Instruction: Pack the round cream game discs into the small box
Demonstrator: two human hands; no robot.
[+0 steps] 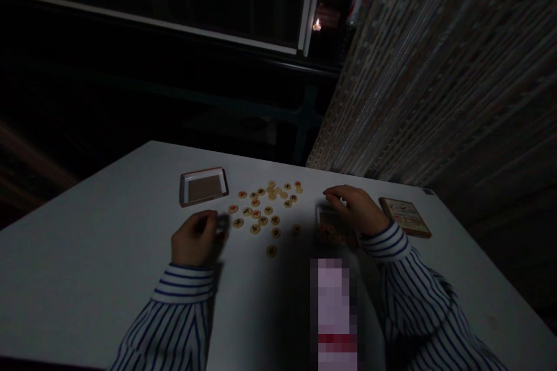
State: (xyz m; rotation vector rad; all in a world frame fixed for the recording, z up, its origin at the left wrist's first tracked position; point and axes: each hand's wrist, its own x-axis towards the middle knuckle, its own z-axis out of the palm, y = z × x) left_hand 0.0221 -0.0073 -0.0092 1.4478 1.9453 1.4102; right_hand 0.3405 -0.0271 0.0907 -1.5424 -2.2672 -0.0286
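Note:
Many round, pale wooden xiangqi pieces (263,220) with dark or red characters lie spread over the middle of the white table. Some show blank faces toward the back. My left hand (194,239) rests at their left side, fingers curled in, beside a partly hidden piece (222,236). Whatever lies inside its grasp is hidden. Over a shallow tray (322,219) on the right hovers my right hand (357,208), its fingers pressed together and pointing left. No object shows at its fingertips. Several pieces (333,237) lie in that tray, in shadow.
An open, shallow box part (203,187) lies at the back left. A flat printed box or booklet (405,216) lies right of my right hand. A string curtain (383,69) hangs along the table's back right edge. The white table (108,232) is dimly lit.

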